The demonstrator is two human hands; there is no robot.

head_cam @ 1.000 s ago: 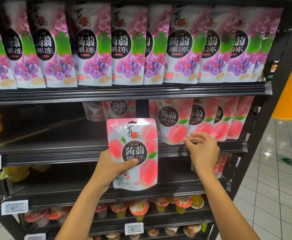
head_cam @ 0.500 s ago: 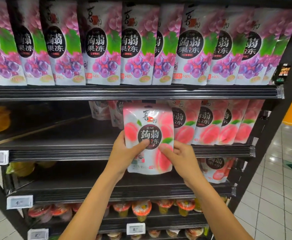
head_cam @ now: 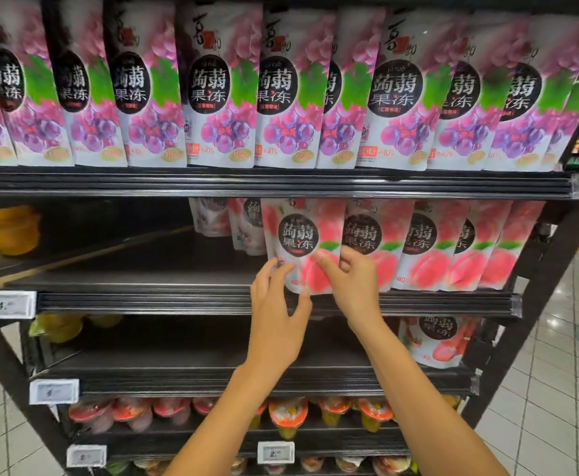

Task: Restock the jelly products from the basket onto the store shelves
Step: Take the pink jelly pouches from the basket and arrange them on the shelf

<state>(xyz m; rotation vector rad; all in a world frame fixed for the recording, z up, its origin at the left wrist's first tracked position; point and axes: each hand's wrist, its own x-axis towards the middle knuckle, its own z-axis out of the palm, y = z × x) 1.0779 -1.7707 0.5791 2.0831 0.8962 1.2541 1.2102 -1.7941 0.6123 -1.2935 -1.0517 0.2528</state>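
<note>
**A peach pouch joins its row**

Two bare arms reach up from 6 o'clock. The left hand (head_cam: 274,304) holds the low left corner of a peach jelly pouch (head_cam: 298,235). Its fingers go up along the pouch's side and its thumb is at the bottom edge. The right hand (head_cam: 349,286) is just beside it at 3 o'clock, and its curled fingers pinch the right side of the pouch. The pouch stands upright at the front of the middle shelf (head_cam: 144,300), near the middle of the view.

At 3 o'clock from the pouch stands a row of peach pouches (head_cam: 435,249). The held one is just beside the first of them. At 9 o'clock from it the dark shelf board shows, with a few far-back pouches (head_cam: 233,221) behind. A price tag (head_cam: 6,305) hangs on the shelf edge, further out at 9 o'clock.

Down at 6 o'clock, jelly cups (head_cam: 288,412) with orange lids sit on a low shelf. A red pouch (head_cam: 439,341) stands at 4 o'clock. Up at 12 o'clock, grape jelly pouches (head_cam: 212,91) fill the top shelf from side to side.

This pouch looks almost in place, and the hands only have to let go. The grape shelf looks done. The peach shelf seems to have room for more out toward 9 o'clock. The basket is not in view, so no one can tell how many jellies are left.
</note>
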